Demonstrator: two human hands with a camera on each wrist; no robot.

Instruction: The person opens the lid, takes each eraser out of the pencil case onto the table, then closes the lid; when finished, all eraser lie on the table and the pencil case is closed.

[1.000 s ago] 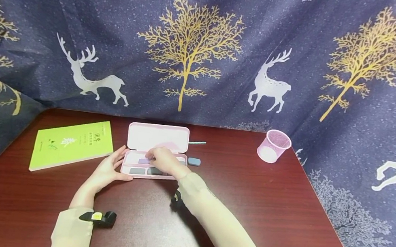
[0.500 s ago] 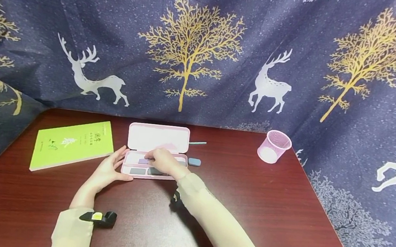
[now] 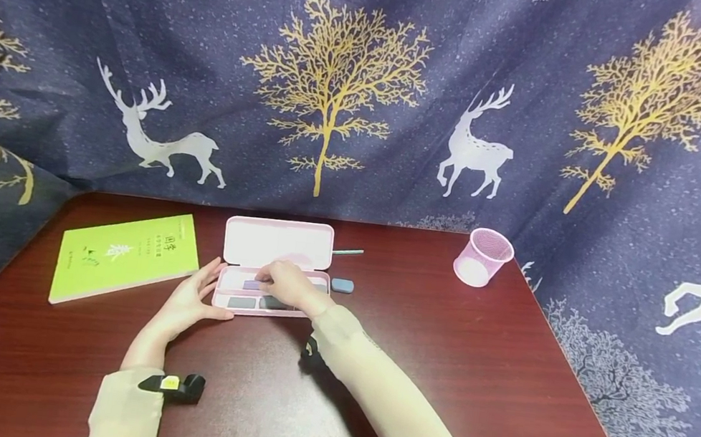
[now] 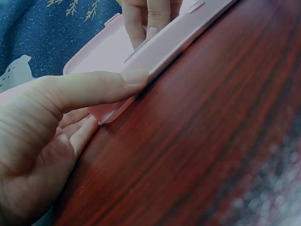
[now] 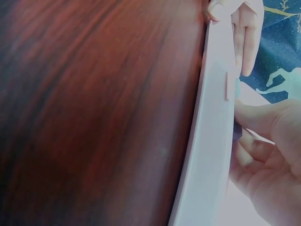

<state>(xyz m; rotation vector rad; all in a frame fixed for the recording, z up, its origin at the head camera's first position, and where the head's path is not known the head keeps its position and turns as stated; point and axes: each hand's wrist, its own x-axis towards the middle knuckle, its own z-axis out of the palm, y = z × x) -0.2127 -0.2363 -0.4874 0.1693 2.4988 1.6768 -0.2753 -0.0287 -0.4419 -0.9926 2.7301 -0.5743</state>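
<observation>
A pink pencil case [image 3: 269, 314] lies with its lid [image 3: 278, 243] raised toward the back. At its left end my left hand [image 3: 187, 301] grips it, thumb [image 4: 106, 87] along the front wall and fingers behind the end. My right hand [image 3: 291, 286] reaches into the rear compartment, its thumb and fingers curled at a small purple block [image 3: 251, 284]. In the right wrist view a dark part of the block [image 5: 237, 131] shows between thumb and fingers. Dark grey blocks [image 3: 242, 303] lie in the front compartment. The right fingertips are partly hidden by the case wall in both wrist views.
Right of the case lies a blue eraser-like block [image 3: 342, 286], and a thin green stick [image 3: 348, 252] sticks out behind the lid. A green book [image 3: 125, 258] lies to the left. A pink mesh pen cup [image 3: 482, 257] stands at the back right of the table [image 3: 437, 372].
Both hands keep their places on the case and the purple block. The head view shifts very slightly; nothing else visibly moves.
</observation>
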